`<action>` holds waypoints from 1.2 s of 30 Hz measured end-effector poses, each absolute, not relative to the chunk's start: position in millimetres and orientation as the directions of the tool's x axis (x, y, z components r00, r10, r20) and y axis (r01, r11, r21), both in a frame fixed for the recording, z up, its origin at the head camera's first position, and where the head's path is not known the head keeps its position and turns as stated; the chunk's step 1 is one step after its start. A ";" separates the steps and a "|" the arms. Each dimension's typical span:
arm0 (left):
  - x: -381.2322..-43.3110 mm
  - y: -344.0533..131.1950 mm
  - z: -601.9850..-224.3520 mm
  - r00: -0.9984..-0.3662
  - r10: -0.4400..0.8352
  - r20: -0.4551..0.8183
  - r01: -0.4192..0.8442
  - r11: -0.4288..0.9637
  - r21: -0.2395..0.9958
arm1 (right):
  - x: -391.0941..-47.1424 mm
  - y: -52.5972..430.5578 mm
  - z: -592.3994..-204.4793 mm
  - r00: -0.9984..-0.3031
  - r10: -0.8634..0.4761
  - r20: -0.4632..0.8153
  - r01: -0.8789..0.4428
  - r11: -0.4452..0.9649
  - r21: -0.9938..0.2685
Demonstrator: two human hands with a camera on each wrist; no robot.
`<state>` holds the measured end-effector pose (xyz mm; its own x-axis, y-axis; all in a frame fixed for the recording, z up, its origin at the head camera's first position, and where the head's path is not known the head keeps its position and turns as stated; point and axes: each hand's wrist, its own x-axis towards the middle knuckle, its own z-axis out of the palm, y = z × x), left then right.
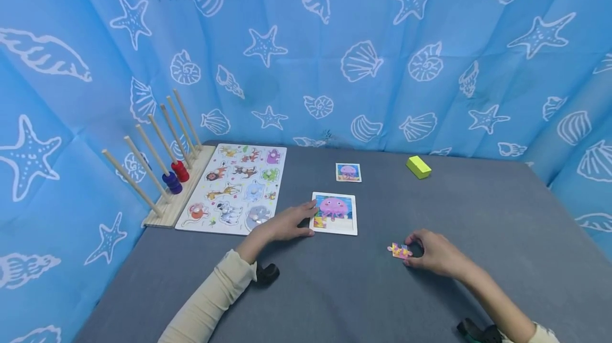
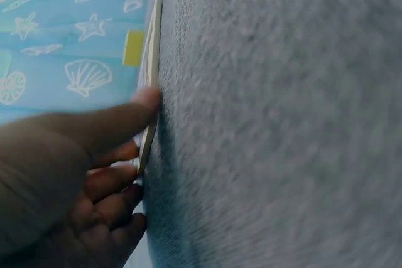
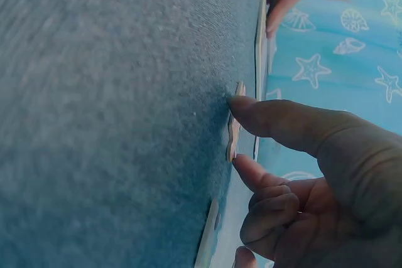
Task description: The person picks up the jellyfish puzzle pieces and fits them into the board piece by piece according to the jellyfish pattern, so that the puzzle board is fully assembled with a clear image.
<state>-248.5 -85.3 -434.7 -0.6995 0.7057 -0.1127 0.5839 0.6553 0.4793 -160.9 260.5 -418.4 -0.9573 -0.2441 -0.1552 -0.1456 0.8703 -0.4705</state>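
My left hand [image 1: 289, 223] is at the left edge of a small jellyfish puzzle tray [image 1: 354, 215], thumb by its near corner and fingers along the side. The tray's lower right part shows bare wood. In the left wrist view, the thumb [image 2: 129, 117] rests against the tray's pale edge [image 2: 153, 48]. My right hand [image 1: 437, 253] pinches a pink and yellow jigsaw piece [image 1: 398, 250] between thumb and index finger, low over the table. From the right wrist, the piece [image 3: 234, 133] appears edge-on. Another flat, pale-edged thing [image 3: 206, 240] lies nearby, its kind unclear.
Behind the tray lies a smaller jellyfish picture card [image 1: 348, 172]. A yellow block [image 1: 418, 167] sits at the back right. An animal peg puzzle board [image 1: 239, 173] and a wooden peg stand [image 1: 164, 210] with red and blue rings occupy the left. Blue shell-patterned curtains surround the table.
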 end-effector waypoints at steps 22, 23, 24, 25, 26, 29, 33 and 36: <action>-248.1 -89.4 -434.6 -0.659 0.744 -0.110 0.623 0.621 0.475 | -188.6 223.7 -413.3 -0.920 -0.390 0.041 -0.382 0.868 -0.318; -248.5 -89.2 -433.9 -0.658 0.745 -0.110 0.624 0.621 0.474 | -194.2 217.7 -411.8 -0.915 -0.400 0.045 -0.393 0.862 -0.322; -248.8 -88.8 -433.2 -0.656 0.746 -0.111 0.626 0.621 0.471 | -199.6 211.5 -410.6 -0.911 -0.409 0.051 -0.402 0.856 -0.326; -249.0 -88.5 -432.5 -0.655 0.748 -0.109 0.630 0.619 0.469 | -204.8 205.3 -409.5 -0.904 -0.422 0.061 -0.418 0.849 -0.323; -249.1 -88.2 -431.7 -0.653 0.750 -0.107 0.632 0.617 0.468 | -209.8 199.1 -408.3 -0.901 -0.429 0.067 -0.426 0.845 -0.324; -249.0 -87.4 -430.4 -0.650 0.753 -0.106 0.637 0.615 0.465 | -222.2 181.7 -406.0 -0.889 -0.451 0.078 -0.450 0.829 -0.334; -248.6 -86.7 -430.1 -0.654 0.748 -0.112 0.632 0.622 0.461 | -233.6 164.3 -407.2 -0.866 -0.493 0.083 -0.493 0.815 -0.305; -248.1 -86.7 -430.4 -0.658 0.744 -0.115 0.627 0.626 0.463 | -238.3 156.3 -410.8 -0.854 -0.517 0.066 -0.512 0.810 -0.285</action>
<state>-248.1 -86.7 -430.4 -0.6585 0.7438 -0.1145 0.6270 0.6264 0.4632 -238.3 156.3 -410.8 -0.8535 -0.5168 0.0658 -0.5124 0.8099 -0.2854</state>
